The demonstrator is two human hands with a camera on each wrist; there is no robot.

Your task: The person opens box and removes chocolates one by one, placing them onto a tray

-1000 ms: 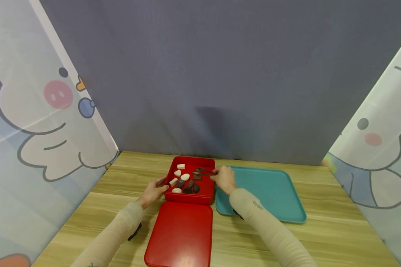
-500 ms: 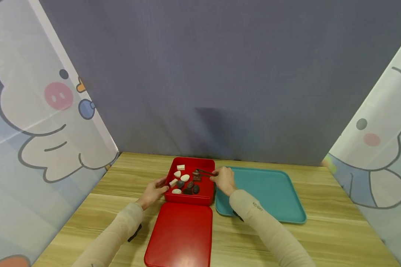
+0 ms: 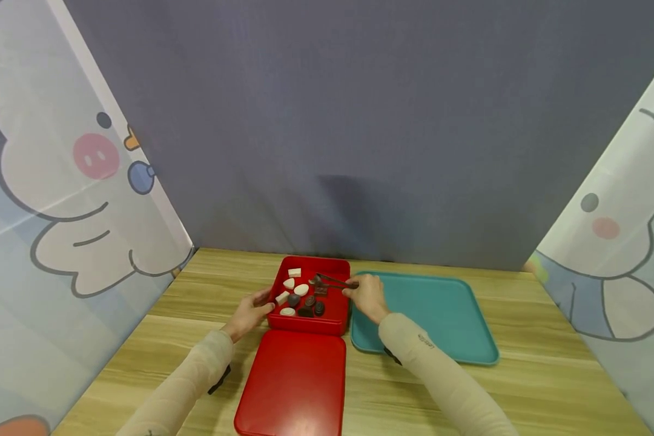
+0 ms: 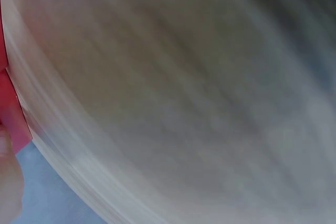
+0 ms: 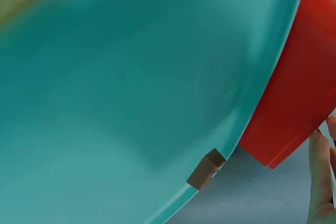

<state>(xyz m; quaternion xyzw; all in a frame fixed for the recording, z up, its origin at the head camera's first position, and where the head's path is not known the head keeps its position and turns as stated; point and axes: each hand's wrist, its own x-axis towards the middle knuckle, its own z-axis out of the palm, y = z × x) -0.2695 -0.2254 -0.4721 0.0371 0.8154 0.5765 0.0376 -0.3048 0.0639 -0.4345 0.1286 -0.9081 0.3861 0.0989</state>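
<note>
Blurred bench fills most of the frame; lower left, the left hand touches a red box.

The left arm reaches toward half past one, left hand extended; right arm toward half past ten, right hand pinching.

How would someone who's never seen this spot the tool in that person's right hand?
On the wooden table, find the open red box just left of the teal tray. At the box's right side, the person's right hand holds dark tongs whose tips reach in over it. They are the only long, thin thing there; the white and brown pieces nearby are small and chunky.
</note>
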